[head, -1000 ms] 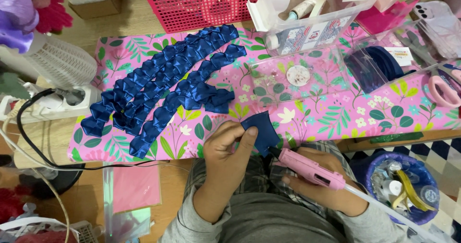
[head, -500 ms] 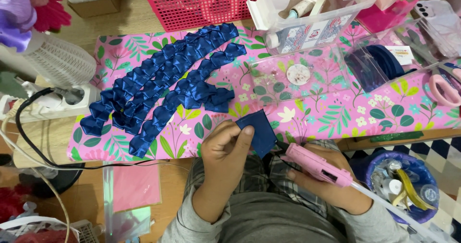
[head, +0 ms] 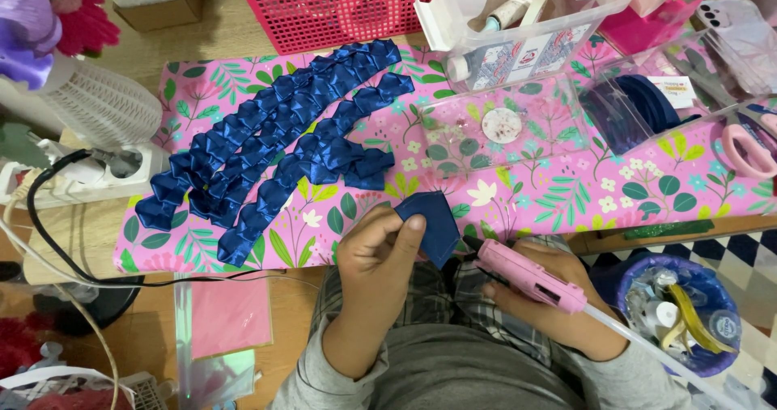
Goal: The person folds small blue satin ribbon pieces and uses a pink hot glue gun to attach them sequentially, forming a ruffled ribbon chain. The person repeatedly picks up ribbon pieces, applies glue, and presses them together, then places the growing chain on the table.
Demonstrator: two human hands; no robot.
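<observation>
Left hand (head: 380, 252) pinched folded blue satin piece (head: 429, 224) at table edge; right hand (head: 558, 309) gripped pink glue gun (head: 530, 275), nozzle touching piece. Rows of folded blue petals (head: 275, 147) lay beyond on floral pink table cover (head: 566, 191)

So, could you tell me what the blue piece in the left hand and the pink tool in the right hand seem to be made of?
The blue piece in the left hand looks like satin ribbon: soft folds and a faint sheen. The pink glue gun in the right hand looks like hard, smooth moulded plastic; the pale stick at its rear is probably glue.
</observation>
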